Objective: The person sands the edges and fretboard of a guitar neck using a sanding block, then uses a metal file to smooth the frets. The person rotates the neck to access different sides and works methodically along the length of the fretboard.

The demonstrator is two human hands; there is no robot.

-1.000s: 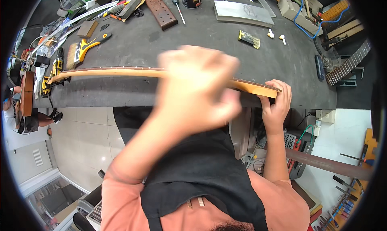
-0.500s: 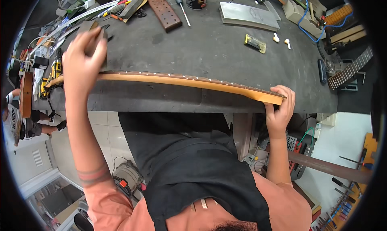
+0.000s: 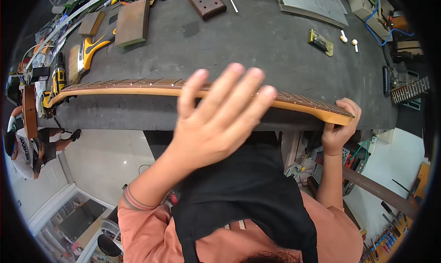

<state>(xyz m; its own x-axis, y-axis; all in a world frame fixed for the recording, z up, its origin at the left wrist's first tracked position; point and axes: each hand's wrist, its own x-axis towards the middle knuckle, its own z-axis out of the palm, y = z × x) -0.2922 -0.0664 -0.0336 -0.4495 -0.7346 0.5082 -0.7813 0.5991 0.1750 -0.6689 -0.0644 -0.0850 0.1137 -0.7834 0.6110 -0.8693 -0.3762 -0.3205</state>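
A guitar neck (image 3: 142, 89) lies along the front of the dark bench, its fretted dark fingerboard with pale side dots tilted away from me. My right hand (image 3: 341, 125) grips the squared heel end, fingers on top and thumb beneath. Over the middle of the neck is my left hand (image 3: 213, 125), fingers spread and nothing in it; whether it touches the neck I cannot tell. Left of that hand, beyond the neck, are a yellow-handled paintbrush (image 3: 87, 54) and a brown rectangular block (image 3: 132, 24).
A smaller wooden block (image 3: 92, 23) and a yellow-black power drill (image 3: 59, 77) are at the left. Toward the back lie a drilled brown board (image 3: 202, 1), metal slab (image 3: 312, 5), small yellow-edged packet (image 3: 320, 42) and white earbuds (image 3: 343, 36). Another person (image 3: 27, 152) is at far left.
My left hand has come away from the block at the left and moved right, over the neck's middle. The paintbrush and block now show uncovered. My right hand keeps its hold; the view has shifted.
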